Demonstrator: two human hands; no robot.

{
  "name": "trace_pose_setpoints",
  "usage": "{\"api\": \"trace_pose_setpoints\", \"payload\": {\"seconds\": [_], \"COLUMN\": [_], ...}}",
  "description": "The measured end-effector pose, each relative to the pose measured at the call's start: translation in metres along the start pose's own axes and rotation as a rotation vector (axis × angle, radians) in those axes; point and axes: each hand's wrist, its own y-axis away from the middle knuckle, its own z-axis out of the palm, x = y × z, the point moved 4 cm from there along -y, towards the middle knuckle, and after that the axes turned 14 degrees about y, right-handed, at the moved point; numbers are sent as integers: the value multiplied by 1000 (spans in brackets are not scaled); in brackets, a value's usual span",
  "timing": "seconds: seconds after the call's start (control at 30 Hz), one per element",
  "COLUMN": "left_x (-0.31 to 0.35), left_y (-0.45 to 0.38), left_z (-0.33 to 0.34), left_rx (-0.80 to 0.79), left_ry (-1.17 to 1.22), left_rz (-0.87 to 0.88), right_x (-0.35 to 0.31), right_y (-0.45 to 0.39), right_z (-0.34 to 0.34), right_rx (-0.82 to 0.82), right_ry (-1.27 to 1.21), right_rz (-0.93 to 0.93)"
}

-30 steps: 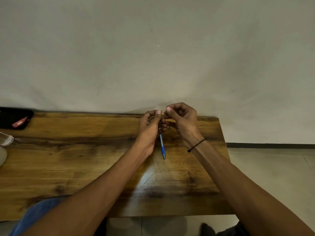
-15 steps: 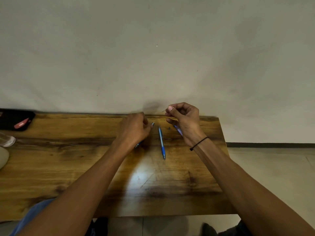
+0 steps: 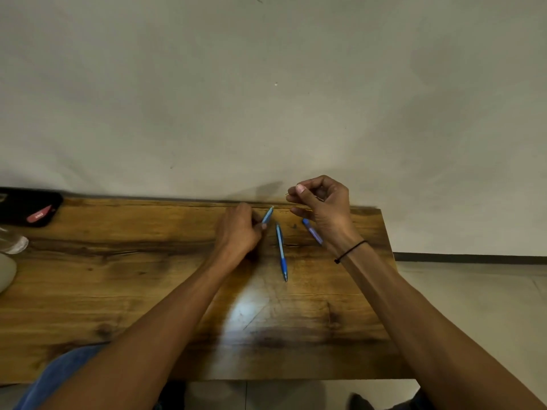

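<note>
At the far left edge of the table [image 3: 118,285] we find a black case [image 3: 28,207] with a red item [image 3: 40,216] on it. Nearer, at the same edge, are a clear vessel [image 3: 11,244] and a pale object [image 3: 6,270], both cut off by the frame.

The left hand [image 3: 239,229] rests low on the far middle of the table, its fingers curled round a light-blue barrel [image 3: 268,215]. The free end of the barrel points far and right. One second ago this hand was raised and met the right hand above the table. Half a second ago it had already parted and dropped to the left, and since then it has shifted only slightly.

Just right of it a whole pen [image 3: 281,250] lies flat, tip toward us, in the same place as in both earlier frames. Further right a dark-blue piece [image 3: 312,230] lies on the wood, partly hidden beneath the right wrist. It was hidden one second ago.

The right hand [image 3: 322,202] is raised over the far edge of the table, apart from the left hand. Thumb and forefinger pinch a thin piece [image 3: 291,193], whose end sticks out to the left. We cannot tell what it is. The other fingers are curled. This hand's posture is unchanged. A black wristband [image 3: 350,251] circles the wrist.
</note>
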Motion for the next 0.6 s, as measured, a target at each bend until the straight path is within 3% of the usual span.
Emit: {"api": "trace_pose_setpoints", "payload": {"seconds": [0.23,0.6], "left_x": [29,42], "left_y": [18,26], "left_z": [1,-8], "left_rx": [-88,-30], "left_ry": [530,507], "left_rz": [74,295], "right_x": [-38,-73], "right_y": [1,7], "right_z": [-3,-3], "right_rx": [-52,-104], "right_ry": [245,609], "right_rz": [-186,-354]}}
